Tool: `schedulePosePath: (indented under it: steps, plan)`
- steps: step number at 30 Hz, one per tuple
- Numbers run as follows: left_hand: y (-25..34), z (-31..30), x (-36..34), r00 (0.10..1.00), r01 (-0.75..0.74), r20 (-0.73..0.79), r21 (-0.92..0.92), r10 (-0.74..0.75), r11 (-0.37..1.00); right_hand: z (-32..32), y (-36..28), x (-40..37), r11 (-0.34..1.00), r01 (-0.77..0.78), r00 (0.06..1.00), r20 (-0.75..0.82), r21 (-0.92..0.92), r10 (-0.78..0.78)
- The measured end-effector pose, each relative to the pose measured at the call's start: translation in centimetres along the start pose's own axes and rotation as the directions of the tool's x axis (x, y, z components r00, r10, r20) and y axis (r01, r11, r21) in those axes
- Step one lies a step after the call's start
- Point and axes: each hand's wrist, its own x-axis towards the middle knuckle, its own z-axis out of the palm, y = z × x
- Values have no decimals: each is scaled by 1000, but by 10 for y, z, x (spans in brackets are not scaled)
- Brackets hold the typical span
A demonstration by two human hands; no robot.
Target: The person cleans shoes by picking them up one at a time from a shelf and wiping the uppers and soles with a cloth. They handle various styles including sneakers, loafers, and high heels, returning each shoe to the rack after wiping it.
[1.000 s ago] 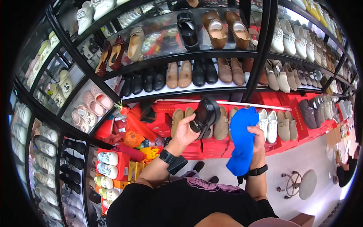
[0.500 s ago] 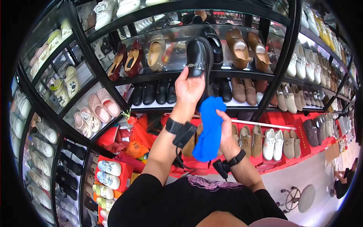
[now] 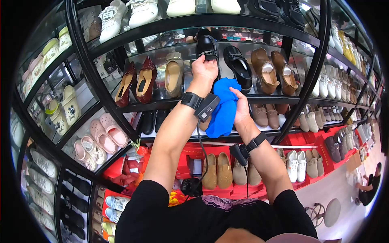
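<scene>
Head view: I find left grip (image 3: 205, 69) closed on black shoe (image 3: 207, 45), right grip (image 3: 240, 106) clutching blue cloth (image 3: 223, 113); slack cloth could drag the neighbouring shoe (image 3: 239, 64), four o'clock of it.

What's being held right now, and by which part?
The left hand holds a black shoe near its strap; the right hand holds a blue cloth by its upper right side.

Looking like a shoe shop: black-framed shelving (image 3: 78, 36) is spanning both sides of the left grip (image 3: 204, 69), displaying rows of shoes (image 3: 173, 73). Burgundy heels (image 3: 148, 78) are sitting left of that grip, brown loafers (image 3: 263, 62) right of it, white sneakers (image 3: 142, 12) above. Red boxes (image 3: 239, 190) are carrying more pairs below it.
</scene>
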Motion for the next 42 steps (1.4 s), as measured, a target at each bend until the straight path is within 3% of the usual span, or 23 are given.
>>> schedulePosePath:
  steps: [10, 13, 15, 16, 18, 20, 24, 26, 27, 32, 35, 42]
  plan:
    - [-7, -18, 31, 999, 8, -43, 50, -5, 999, -18, -3, 22, 999, 7, 999, -41, -46, -8]
    - [-4, -19, 25, 982, 126, -159, 165, -100, 978, -22, -5, 22, 999, 19, 999, -38, -36, -20]
    - [0, -19, 15, 978, 207, -74, 406, -194, 890, -21, -3, 14, 999, 8, 1000, -13, -54, -9]
    - [4, -18, 11, 977, 212, -83, 405, -196, 889, -23, -3, 9, 999, 6, 1000, -21, -48, -7]
    - [19, -15, 1, 951, 308, -152, 425, -268, 851, -30, -3, 0, 996, -90, 985, 147, 27, 85]
    - [44, -22, -6, 930, 362, -86, 403, -358, 841, -30, 6, -13, 997, -81, 982, 172, 16, 77]
    - [93, -11, -31, 977, 213, -45, 309, -209, 927, -26, 32, -27, 991, -127, 991, 45, -37, 128]
    - [121, -10, -23, 988, 95, -140, 244, -62, 965, -24, 43, -23, 971, -238, 964, 120, -17, 238]
    - [129, -10, -20, 981, -9, -185, 258, 58, 966, -21, 50, -16, 975, -206, 977, 29, -78, 209]
    - [148, -20, 8, 945, 41, -318, 357, 81, 933, -1, 72, 30, 966, -229, 973, -1, -124, 230]
    - [142, -23, 17, 964, 19, -248, 414, 92, 910, 14, 84, 63, 981, -136, 991, -30, -140, 134]
    - [138, -43, 45, 990, -76, -97, 247, 103, 966, 31, 95, 96, 955, -203, 979, -46, -215, 198]
